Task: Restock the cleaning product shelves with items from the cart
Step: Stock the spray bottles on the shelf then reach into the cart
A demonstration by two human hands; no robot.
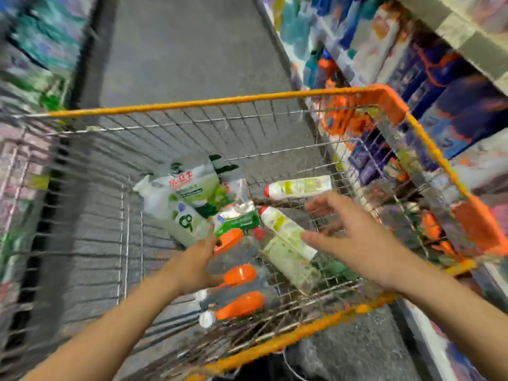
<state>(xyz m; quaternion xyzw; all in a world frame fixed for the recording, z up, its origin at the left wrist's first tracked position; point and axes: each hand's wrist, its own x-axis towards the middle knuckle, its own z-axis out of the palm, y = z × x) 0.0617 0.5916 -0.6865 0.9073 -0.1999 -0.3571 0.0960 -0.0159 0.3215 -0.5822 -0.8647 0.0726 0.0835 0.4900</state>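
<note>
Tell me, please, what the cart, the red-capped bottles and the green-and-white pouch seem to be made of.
Cart: silvery metal wire, a thin shiny grid; its orange rim looks plastic-coated. Red-capped bottles: probably smooth plastic, pale and slightly glossy. Pouch: likely flexible plastic film, judging by its crumpled shape.

Grey aisle floor (178, 50), blurred.

place: shop aisle | evidence: stocked shelves (428, 64) either side, wire cart (192, 104)
</note>
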